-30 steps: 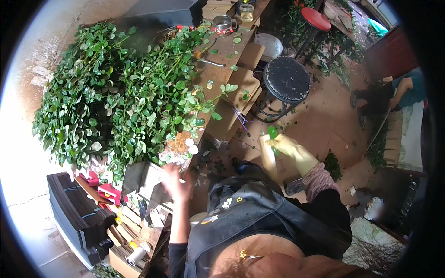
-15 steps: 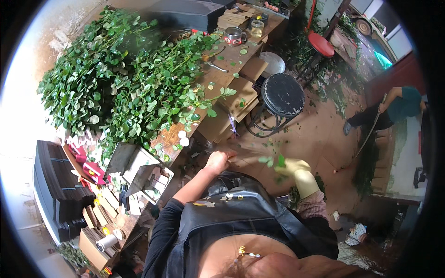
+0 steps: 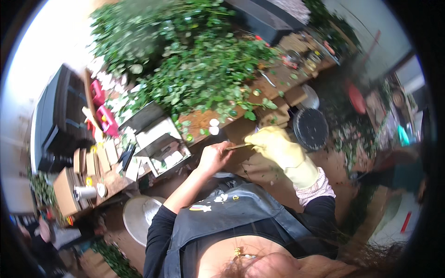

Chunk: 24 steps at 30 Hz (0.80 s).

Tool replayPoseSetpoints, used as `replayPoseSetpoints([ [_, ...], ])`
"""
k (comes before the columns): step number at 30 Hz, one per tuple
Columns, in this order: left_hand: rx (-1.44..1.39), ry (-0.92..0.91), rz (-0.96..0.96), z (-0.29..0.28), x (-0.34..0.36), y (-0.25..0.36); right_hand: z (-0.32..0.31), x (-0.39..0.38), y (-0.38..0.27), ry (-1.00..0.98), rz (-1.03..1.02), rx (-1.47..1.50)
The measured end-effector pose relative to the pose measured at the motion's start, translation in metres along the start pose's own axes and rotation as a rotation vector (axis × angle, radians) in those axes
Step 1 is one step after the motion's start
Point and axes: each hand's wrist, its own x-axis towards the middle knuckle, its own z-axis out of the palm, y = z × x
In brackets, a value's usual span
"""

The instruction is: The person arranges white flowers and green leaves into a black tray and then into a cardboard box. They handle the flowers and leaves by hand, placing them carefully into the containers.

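Fingers of bare left hand [image 3: 214, 157] pinched shut on thin stem [image 3: 238, 146], steadying one end; yellow-gloved right hand [image 3: 273, 143] grips other end, glove likely against thorns; both just off near table [image 3: 204, 121] edge, below heaped green foliage [image 3: 194, 69]

A thin, straight stem [image 3: 238, 146], pale brown and bare of leaves along its visible length, lies almost level between the bare left hand [image 3: 214, 157] and the yellow-gloved right hand [image 3: 273, 144]. Each hand grips one end. It is held in the air just off the front edge of the wooden worktop [image 3: 204, 121], below the heap of green foliage [image 3: 204, 69].
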Motion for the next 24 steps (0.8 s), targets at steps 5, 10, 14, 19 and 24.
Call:
replayPoseSetpoints([
  [5,0.221,-0.077,-0.370,-0.045,-0.061,-0.066,-0.109,0.084,-0.045,0.572,-0.287,-0.034],
  [10,0.275,0.016,-0.541,-0.090,-0.096,-0.105,-0.144,0.161,-0.110,0.758,-0.305,-0.033],
  [14,-0.770,0.100,-0.688,-0.136,-0.091,-0.072,-0.119,0.245,-0.136,0.518,-0.562,-0.262],
  [19,-1.669,-0.050,-0.564,-0.184,-0.105,-0.094,-0.031,0.339,-0.182,-0.092,-0.478,-0.347],
  [24,-1.665,0.081,-0.785,-0.210,-0.133,-0.158,0.091,0.399,-0.182,-0.404,-0.360,-0.348],
])
